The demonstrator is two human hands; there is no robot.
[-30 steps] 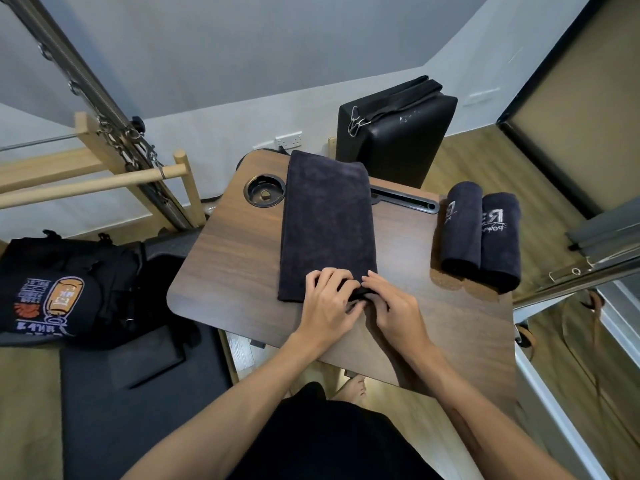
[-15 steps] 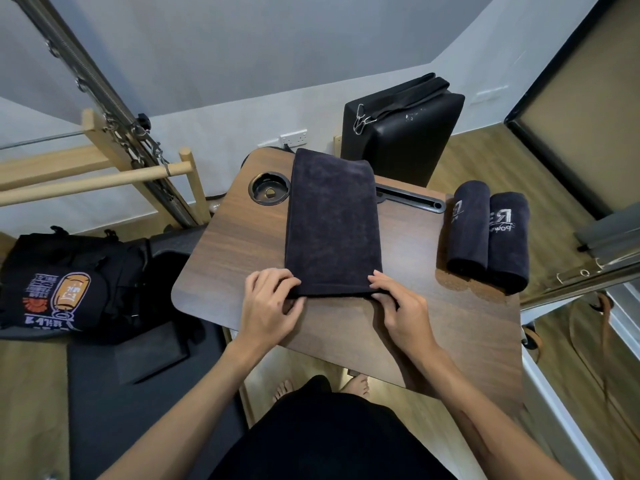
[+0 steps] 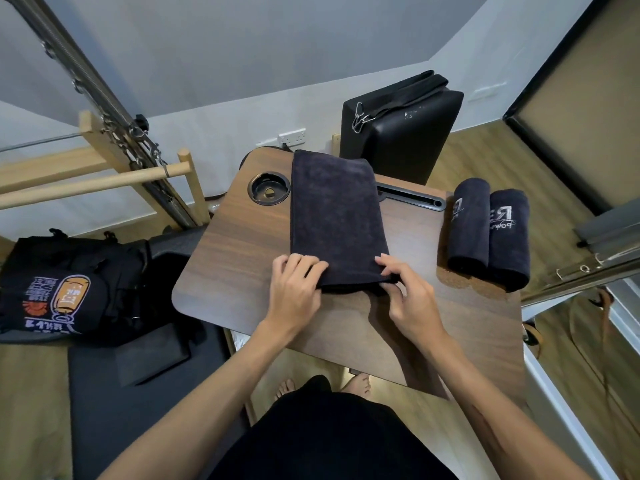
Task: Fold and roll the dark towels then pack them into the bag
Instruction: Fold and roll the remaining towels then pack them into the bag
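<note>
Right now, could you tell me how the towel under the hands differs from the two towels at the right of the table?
The folded towel lies flat as a long strip; the two rolled towels are tight cylinders lying side by side. The left hand and right hand grip the folded towel's near corners; the rolled towels lie untouched. The rolled towels show pale lettering; the folded towel shows none. All are dark and rest on the wooden table.

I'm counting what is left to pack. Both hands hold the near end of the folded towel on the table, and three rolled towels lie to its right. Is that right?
Not quite: the head view shows two rolled towels, not three, lying side by side to the right. The rest holds: the left hand and right hand hold the near end of the folded towel on the table.
</note>
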